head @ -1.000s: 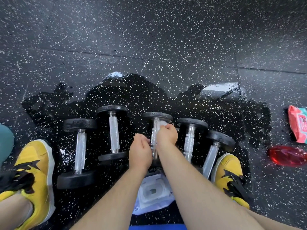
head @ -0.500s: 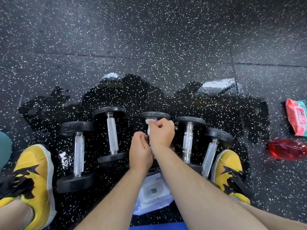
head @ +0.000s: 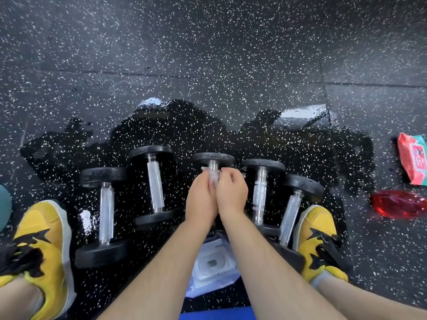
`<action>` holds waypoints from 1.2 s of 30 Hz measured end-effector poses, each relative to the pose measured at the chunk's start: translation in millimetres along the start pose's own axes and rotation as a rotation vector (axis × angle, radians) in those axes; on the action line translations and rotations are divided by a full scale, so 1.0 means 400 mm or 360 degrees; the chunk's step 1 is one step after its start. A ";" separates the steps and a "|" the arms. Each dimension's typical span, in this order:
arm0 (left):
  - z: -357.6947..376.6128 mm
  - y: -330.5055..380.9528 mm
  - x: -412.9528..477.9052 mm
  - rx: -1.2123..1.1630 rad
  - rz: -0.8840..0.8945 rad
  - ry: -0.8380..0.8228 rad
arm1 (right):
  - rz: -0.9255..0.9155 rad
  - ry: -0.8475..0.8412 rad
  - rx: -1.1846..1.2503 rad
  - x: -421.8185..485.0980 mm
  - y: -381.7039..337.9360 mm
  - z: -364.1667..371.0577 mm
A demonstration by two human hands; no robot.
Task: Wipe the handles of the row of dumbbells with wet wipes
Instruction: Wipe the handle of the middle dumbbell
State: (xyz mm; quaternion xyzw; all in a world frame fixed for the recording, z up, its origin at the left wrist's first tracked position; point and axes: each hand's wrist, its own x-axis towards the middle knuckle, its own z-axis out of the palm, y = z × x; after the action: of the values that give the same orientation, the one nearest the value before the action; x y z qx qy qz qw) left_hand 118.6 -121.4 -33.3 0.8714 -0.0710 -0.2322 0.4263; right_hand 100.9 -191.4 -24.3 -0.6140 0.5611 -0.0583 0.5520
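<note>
Speckled floor [head: 208, 42] filling view, dark wet patch [head: 184, 135] spreading under row of five dumbbells [head: 155, 185]. Yellow left shoe [head: 44, 239] and right shoe [head: 316, 229] flanking row, right shoe hiding rightmost dumbbell's near end. Forearms covering much of white wipe pack [head: 212, 264]. Middle dumbbell [head: 213, 159] showing only far plate, hands hiding rest. Left hand [head: 201, 199] and right hand [head: 232, 190] pressing together, both pinching wet wipe [head: 213, 177] at handle's far end. Pink pack [head: 413, 160] running off right edge; red object [head: 397, 204] blurring beyond recognition.
</note>
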 end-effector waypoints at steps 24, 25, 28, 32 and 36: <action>-0.005 0.066 0.090 0.0220 -0.0481 0.0005 | 0.0488 -0.0308 0.0363 0.050 0.014 -0.033; -0.001 0.065 0.085 0.0262 -0.0498 0.0010 | 0.0490 -0.0348 0.0318 0.056 0.010 -0.040; 0.001 0.071 0.085 0.0415 -0.0616 -0.0041 | 0.0448 -0.0415 0.0142 0.078 -0.001 -0.054; -0.009 0.068 0.075 0.0576 -0.0701 -0.0214 | 0.0456 -0.0504 0.0004 0.091 -0.018 -0.084; -0.014 0.066 0.047 0.0780 -0.0712 -0.0357 | 0.0311 -0.0760 -0.0398 0.099 -0.045 -0.100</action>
State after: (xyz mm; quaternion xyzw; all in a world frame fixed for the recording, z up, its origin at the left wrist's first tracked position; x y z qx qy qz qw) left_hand 139.8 -140.1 -16.3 0.9109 0.0217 -0.3902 0.1325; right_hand 98.9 -250.0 -17.3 -0.6167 0.4746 0.2111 0.5915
